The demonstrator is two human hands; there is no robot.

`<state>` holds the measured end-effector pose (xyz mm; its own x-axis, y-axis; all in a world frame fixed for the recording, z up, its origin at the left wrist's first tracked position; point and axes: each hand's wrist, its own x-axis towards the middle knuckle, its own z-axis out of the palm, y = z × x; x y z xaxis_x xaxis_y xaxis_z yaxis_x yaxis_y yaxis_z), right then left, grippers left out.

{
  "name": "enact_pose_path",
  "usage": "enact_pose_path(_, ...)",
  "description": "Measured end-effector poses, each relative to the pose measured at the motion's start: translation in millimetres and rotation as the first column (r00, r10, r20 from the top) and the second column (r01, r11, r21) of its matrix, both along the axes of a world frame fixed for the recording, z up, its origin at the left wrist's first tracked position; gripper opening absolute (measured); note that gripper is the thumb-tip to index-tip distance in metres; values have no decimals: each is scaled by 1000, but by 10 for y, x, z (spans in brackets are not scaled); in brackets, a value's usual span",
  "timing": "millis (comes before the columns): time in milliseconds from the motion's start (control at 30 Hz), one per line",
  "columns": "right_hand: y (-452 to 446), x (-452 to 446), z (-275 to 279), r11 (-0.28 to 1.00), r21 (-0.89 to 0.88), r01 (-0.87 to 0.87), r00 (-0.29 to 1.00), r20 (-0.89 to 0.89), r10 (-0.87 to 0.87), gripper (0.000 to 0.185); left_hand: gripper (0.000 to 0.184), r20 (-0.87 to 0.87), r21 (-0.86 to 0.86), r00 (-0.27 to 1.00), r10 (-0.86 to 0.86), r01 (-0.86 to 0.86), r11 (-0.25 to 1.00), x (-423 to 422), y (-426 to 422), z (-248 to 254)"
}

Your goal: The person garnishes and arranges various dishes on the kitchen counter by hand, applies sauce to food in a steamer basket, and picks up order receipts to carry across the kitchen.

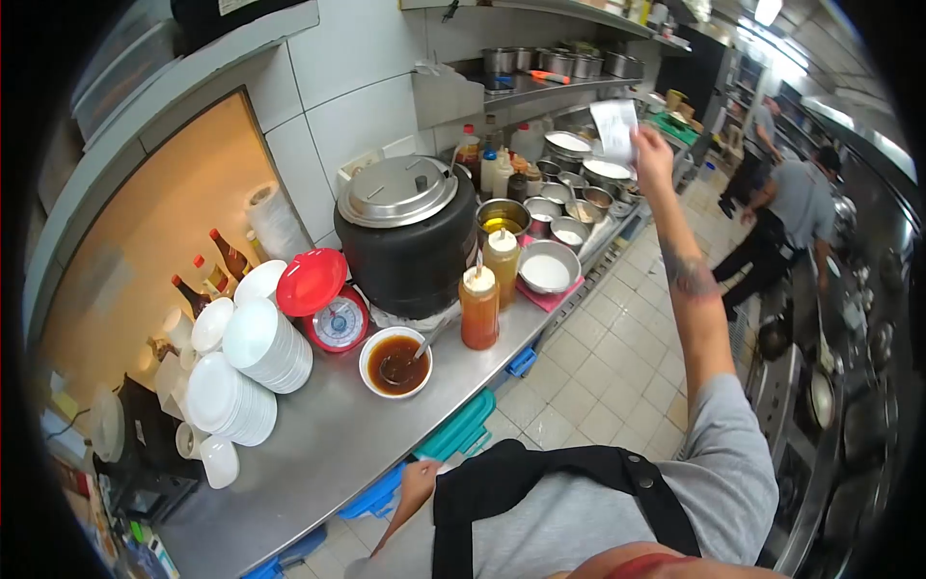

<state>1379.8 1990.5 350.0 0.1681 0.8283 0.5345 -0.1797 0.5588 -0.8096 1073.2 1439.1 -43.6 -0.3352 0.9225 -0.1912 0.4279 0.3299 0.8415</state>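
Observation:
My right hand is raised at arm's length over the far end of the counter. Its fingers pinch a white printed paper slip. Low by the counter's front edge, in front of my apron, my left hand is closed; a sliver of something pale shows beside it, too small to name. On the counter nearest to it stands a white bowl of brown sauce with a ladle in it. Two squeeze bottles, one orange and one yellowish, stand upright to the right of the bowl.
A black soup warmer, a red kitchen scale and stacked white bowls line the steel counter. Several metal pans of ingredients stand farther along. Two people work across the tiled aisle, near the stoves.

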Motion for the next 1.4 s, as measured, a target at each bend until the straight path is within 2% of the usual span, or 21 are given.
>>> enact_pose_path(100, 736, -494, 657, 992, -16, -124, 983, -139, 120, 28, 27, -173, -60, 977, 124, -136, 989, 56, -39, -318)
enact_pose_path(133, 1134, -574, 777, 986, 8, -169, 975, -142, 169, 29, 27, -215, -97, 964, 156, -180, 979, 127, -32, -420)
enact_pose_path(267, 1983, -1035, 1255, 939, 4, -343, 866, -387, 318, 25, 27, -330, -255, 903, 274, -365, 895, 524, -13, -868)
enact_pose_path(433, 2996, -1422, 1662, 930, -84, -358, 882, -359, 307, 26, 28, -432, -386, 816, 385, -553, 738, 1066, 194, -1250)
enact_pose_path(633, 4107, -1914, 1725, 822, -200, -533, 782, -487, 389, 19, 29, -467, -538, 770, 434, -637, 552, 2160, 213, -1803)
enact_pose_path(700, 4222, -1994, 1790, 793, -77, -605, 713, -495, 496, 20, 29, -456, -579, 765, 455, -643, 501, 2547, 167, -1905)
enact_pose_path(733, 4314, -2044, 1831, 806, -25, -591, 716, -478, 509, 20, 30, -437, -611, 754, 491, -649, 454, 2812, 142, -1865)
enact_pose_path(800, 4495, -2097, 1874, 747, 51, -663, 650, -457, 608, 21, 31, -357, -653, 723, 592, -646, 396, 3218, 143, -1739)
enact_pose_path(867, 4498, -2067, 1877, 750, 83, -656, 656, -429, 621, 19, 33, -283, -690, 683, 673, -632, 351, 3666, 94, -1644)
enact_pose_path(900, 4203, -1954, 1891, 875, -2, -483, 807, -388, 445, 23, 34, -245, -701, 660, 710, -627, 340, 3877, 49, -1606)
enact_pose_path(933, 3962, -1889, 1846, 919, 92, -384, 849, -355, 391, 26, 35, -211, -706, 629, 748, -627, 328, 4100, -15, -1555)
enact_pose_path(1000, 3183, -1740, 1741, 901, 314, -300, 880, -273, 388, 33, 37, -159, -673, 545, 823, -670, 314, 4479, -157, -1538)
enact_pose_path(1067, 2198, -1542, 1704, 755, 568, -329, 871, -126, 474, 39, 39, -171, -577, 423, 890, -775, 258, 4581, -321, -1521)
enact_pose_path(1100, 1689, -1439, 1713, 613, 706, -354, 853, -25, 521, 43, 40, -242, -498, 326, 914, -850, 171, 4448, -413, -1488)
enact_pose_path(1133, 1186, -1403, 1745, 405, 831, -381, 821, 103, 561, 46, 41, -348, -488, 187, 919, -873, -8, 4212, -494, -1316)
enact_pose_path(1167, 660, -1298, 1805, 155, 915, -371, 794, 227, 563, 50, 40, -454, -417, 133, 881, -906, -78, 3849, -389, -510)
enact_pose_path(1200, 162, -1224, 1890, -106, 936, -336, 758, 335, 560, 53, 39, -445, -259, -30, 895, -952, -161, 3605, -445, -151)
enact_pose_path(1233, -295, -1164, 1975, -330, 900, -284, 719, 428, 548, 57, 34, -335, -102, -118, 935, -982, -161, 3430, -529, 156)
enact_pose_path(1267, -728, -1106, 2040, -505, 834, -222, 676, 505, 537, 60, 29, -291, -55, -175, 941, -979, -199, 3285, -666, 307)
enact_pose_path(1333, -1542, -1140, 2092, -715, 692, -98, 609, 610, 507, 68, 26, -243, 7, -219, 945, -975, -224, 3156, -842, 608)
enact_pose_path(1400, -2208, -1096, 2011, -793, 606, 59, 542, 648, 535, 65, 25, -196, 31, -203, 959, -979, -201, 3228, -1018, 707)
